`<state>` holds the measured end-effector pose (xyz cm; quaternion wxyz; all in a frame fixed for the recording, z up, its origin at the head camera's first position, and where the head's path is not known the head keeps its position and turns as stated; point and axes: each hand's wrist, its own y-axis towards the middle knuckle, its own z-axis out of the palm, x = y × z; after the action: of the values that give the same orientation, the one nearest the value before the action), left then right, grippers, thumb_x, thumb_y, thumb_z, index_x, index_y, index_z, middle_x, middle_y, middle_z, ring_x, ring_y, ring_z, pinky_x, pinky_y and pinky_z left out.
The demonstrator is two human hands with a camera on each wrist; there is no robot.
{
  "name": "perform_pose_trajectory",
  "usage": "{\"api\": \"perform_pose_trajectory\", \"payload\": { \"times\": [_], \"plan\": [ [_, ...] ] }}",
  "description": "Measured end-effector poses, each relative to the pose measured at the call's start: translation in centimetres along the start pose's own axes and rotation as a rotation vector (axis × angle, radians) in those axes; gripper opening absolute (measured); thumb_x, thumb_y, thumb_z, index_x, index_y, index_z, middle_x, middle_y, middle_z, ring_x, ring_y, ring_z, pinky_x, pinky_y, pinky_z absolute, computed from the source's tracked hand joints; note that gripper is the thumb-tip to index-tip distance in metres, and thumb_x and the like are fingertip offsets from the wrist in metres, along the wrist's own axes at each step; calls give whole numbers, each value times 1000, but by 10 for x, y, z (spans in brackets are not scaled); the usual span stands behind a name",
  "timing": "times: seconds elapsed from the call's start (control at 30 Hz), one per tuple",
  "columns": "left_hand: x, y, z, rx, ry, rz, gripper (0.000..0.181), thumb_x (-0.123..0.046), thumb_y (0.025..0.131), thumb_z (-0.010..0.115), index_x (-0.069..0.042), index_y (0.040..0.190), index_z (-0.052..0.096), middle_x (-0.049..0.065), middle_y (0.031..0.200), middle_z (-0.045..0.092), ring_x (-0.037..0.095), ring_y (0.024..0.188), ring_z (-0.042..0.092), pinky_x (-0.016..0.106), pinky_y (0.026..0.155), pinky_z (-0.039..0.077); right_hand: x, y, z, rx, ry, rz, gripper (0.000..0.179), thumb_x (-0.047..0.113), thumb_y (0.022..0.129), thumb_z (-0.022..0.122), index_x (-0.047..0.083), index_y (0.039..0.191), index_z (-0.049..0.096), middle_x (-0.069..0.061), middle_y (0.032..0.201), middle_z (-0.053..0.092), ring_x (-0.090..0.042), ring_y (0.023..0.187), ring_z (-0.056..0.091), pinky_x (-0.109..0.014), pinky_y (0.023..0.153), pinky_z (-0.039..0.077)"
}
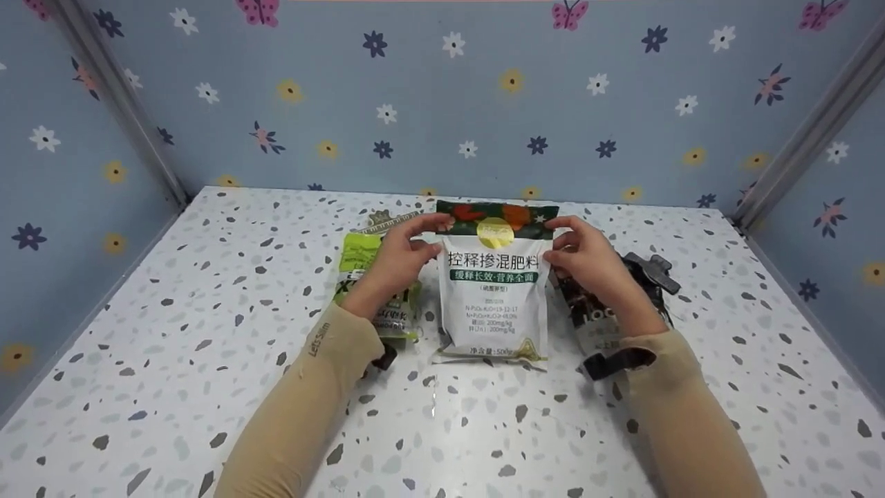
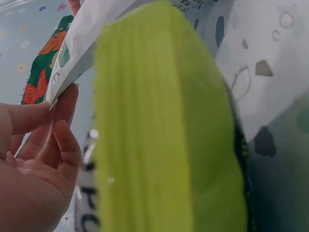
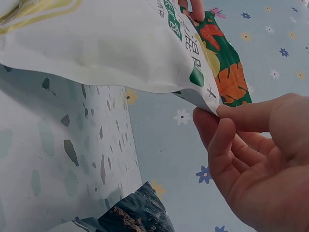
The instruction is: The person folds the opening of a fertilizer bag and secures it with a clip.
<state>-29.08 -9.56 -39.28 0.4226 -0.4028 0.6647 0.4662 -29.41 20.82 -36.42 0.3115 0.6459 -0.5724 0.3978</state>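
A white fertilizer bag [image 1: 494, 294] with a dark green, flower-patterned top band faces me in the middle of the head view. My left hand [image 1: 403, 254] pinches its upper left edge between thumb and fingers. At the opposite edge, my right hand [image 1: 589, 257] pinches the bag the same way, as the right wrist view also shows. A lime green bag [image 2: 145, 121] stands close beside my left hand, partly hidden behind the forearm. Below my right hand is a dark bag [image 3: 137, 212], largely covered by that arm in the head view.
Behind the green bag lies a flat ruler-like piece [image 1: 390, 221] with printed marks. A dark grey object [image 1: 653, 271] sits beside the dark bag. Blue flower-patterned panels [image 1: 442, 90] enclose the speckled white table [image 1: 442, 443] at the back and sides.
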Motion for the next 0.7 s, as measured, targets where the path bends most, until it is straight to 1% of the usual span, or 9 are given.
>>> {"api": "perform_pose_trajectory", "payload": {
  "times": [0.07, 0.13, 0.23, 0.33, 0.47, 0.57, 0.7],
  "plan": [
    [-2, 0, 0, -15, -7, 3, 40, 4, 96, 61, -11, 133, 62, 4, 127, 63, 25, 99, 63, 37, 85, 50, 1, 0, 0, -3, 6, -5, 49, 3, 95, 64, 13, 140, 48, -13, 107, 59, -36, 92, 61, -39, 77, 55],
    [-4, -1, -1, -33, -6, -11, 39, 2, 96, 64, -12, 132, 64, 2, 125, 65, 22, 102, 64, 39, 88, 51, 2, -1, -1, -4, 1, -13, 49, 2, 95, 65, 13, 140, 48, -13, 107, 60, -34, 90, 62, -38, 76, 55],
    [-7, -1, -1, -55, 5, -36, 37, -1, 95, 66, -15, 130, 65, 0, 123, 67, 16, 109, 63, 40, 91, 51, 3, -3, -2, -9, -20, -30, 50, 2, 95, 65, 13, 140, 48, -13, 107, 61, -33, 90, 62, -36, 74, 55],
    [-10, -1, -1, -74, 14, -57, 36, -3, 95, 67, -17, 127, 67, -1, 121, 69, 14, 110, 63, 39, 90, 51, 5, -4, -3, -19, -47, -42, 50, 2, 95, 65, 14, 141, 48, -13, 107, 62, -31, 89, 63, -36, 73, 55],
    [-15, -1, -1, -86, -4, -67, 34, -3, 95, 67, -17, 126, 68, -1, 119, 69, 14, 110, 63, 39, 90, 51, 7, -6, -6, -26, -46, -66, 50, 1, 95, 65, 14, 140, 48, -13, 106, 63, -30, 87, 63, -40, 75, 55],
    [-20, -3, -1, -90, -16, -54, 34, -3, 95, 67, -17, 126, 68, -2, 119, 69, 14, 110, 63, 35, 89, 52, 9, -9, -8, -33, -33, -100, 46, 1, 95, 66, 11, 136, 48, -13, 104, 63, -27, 86, 63, -38, 75, 55],
    [-25, -5, -2, -94, -21, -10, 33, -2, 95, 67, -16, 126, 68, -2, 119, 70, 13, 109, 64, 30, 85, 52, 13, -12, -11, -39, -13, -135, 40, 1, 94, 68, 7, 129, 49, -14, 102, 64, -22, 84, 63, -30, 71, 54]
  ]
}}
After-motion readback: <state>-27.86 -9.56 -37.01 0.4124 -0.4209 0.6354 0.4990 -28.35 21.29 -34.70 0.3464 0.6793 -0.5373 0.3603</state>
